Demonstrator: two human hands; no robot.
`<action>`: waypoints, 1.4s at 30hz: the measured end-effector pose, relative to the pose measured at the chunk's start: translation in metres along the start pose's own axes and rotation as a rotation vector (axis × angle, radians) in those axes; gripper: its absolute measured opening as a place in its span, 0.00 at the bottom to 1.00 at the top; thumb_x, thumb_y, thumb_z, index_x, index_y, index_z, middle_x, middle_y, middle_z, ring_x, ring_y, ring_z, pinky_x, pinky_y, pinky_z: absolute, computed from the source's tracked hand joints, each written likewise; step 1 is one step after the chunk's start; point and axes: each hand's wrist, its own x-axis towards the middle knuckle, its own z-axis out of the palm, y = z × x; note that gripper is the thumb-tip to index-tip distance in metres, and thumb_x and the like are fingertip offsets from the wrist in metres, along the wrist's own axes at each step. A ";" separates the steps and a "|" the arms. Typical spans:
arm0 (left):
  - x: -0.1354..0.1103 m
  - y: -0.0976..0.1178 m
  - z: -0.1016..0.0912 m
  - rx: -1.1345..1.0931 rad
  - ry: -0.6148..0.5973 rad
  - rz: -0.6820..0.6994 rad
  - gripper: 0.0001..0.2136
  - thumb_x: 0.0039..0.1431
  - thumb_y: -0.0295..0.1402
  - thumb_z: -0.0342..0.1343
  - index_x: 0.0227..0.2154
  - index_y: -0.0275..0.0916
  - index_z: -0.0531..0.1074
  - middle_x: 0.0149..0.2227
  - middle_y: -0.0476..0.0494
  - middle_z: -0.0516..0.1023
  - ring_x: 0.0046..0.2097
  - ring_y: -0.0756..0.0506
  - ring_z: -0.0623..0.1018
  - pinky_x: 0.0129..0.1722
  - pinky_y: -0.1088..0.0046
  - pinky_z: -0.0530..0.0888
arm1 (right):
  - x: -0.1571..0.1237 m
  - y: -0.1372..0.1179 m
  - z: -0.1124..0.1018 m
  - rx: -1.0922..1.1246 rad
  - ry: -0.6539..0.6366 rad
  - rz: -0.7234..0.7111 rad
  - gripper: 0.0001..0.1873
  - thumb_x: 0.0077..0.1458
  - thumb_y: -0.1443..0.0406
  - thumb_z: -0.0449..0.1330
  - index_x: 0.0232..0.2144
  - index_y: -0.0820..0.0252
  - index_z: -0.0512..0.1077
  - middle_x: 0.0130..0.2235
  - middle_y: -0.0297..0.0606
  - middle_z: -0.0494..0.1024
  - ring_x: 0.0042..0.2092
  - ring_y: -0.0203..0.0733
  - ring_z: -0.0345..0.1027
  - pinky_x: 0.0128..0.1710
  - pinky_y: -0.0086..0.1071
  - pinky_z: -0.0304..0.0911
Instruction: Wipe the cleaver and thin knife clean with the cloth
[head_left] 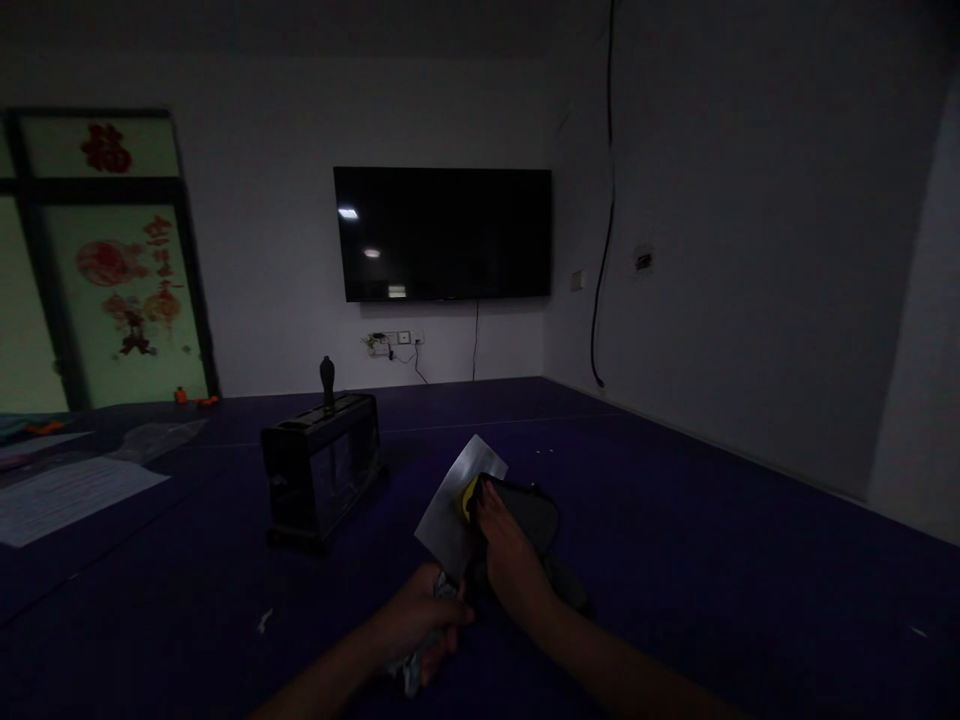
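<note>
My left hand (424,615) is closed around the pale, patterned handle of a wide-bladed kitchen cleaver (442,525). Its blade points up and away, tilted to the right. Against the right side of the blade, my right hand (514,560) is closed on a small yellow-and-black object (469,497), mostly covered by my fingers, so its kind is unclear. Behind and right of that hand is a dark grey, rounded, case-like thing (536,515); whether my hand touches it I cannot tell in the dim light.
A black box-shaped appliance (322,465) with clear sides and an upright knob stands on the purple tabletop (660,600), left of the cleaver. Printed paper (75,495) and clear plastic (161,437) lie farther left. A television (446,235) hangs on the far wall.
</note>
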 end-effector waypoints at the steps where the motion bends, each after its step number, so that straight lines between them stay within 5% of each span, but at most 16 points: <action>1: 0.000 0.000 0.000 0.002 -0.005 -0.006 0.14 0.40 0.34 0.57 0.27 0.39 0.57 0.12 0.56 0.67 0.09 0.57 0.58 0.10 0.85 0.52 | 0.000 0.000 -0.001 -0.010 -0.001 -0.006 0.35 0.48 0.82 0.40 0.58 0.64 0.53 0.59 0.46 0.56 0.62 0.44 0.40 0.56 0.48 0.54; 7: 0.002 0.001 -0.002 0.075 -0.081 -0.051 0.10 0.38 0.33 0.56 0.23 0.37 0.60 0.11 0.55 0.67 0.09 0.56 0.60 0.09 0.85 0.53 | 0.002 -0.001 -0.003 -0.040 0.042 -0.087 0.32 0.50 0.81 0.40 0.58 0.67 0.53 0.60 0.49 0.55 0.62 0.46 0.38 0.55 0.48 0.56; 16: 0.007 -0.002 -0.002 0.277 -0.123 -0.060 0.07 0.41 0.32 0.53 0.15 0.35 0.62 0.10 0.53 0.65 0.10 0.54 0.63 0.08 0.84 0.55 | 0.004 -0.003 -0.005 -0.019 0.066 -0.172 0.34 0.54 0.80 0.39 0.62 0.59 0.38 0.63 0.43 0.42 0.63 0.48 0.36 0.55 0.48 0.56; 29: 0.003 -0.002 -0.003 0.089 -0.032 -0.036 0.12 0.39 0.33 0.57 0.26 0.38 0.59 0.13 0.55 0.68 0.09 0.56 0.60 0.09 0.85 0.54 | 0.003 -0.002 -0.001 0.035 0.025 0.013 0.33 0.48 0.82 0.40 0.57 0.66 0.56 0.60 0.46 0.56 0.62 0.44 0.39 0.57 0.47 0.53; 42: 0.002 -0.001 0.001 -0.003 -0.011 0.000 0.13 0.38 0.33 0.56 0.27 0.38 0.59 0.12 0.55 0.68 0.09 0.56 0.59 0.09 0.85 0.52 | -0.002 0.003 0.006 0.061 0.048 0.104 0.37 0.42 0.83 0.40 0.56 0.65 0.58 0.59 0.47 0.56 0.62 0.43 0.42 0.57 0.48 0.51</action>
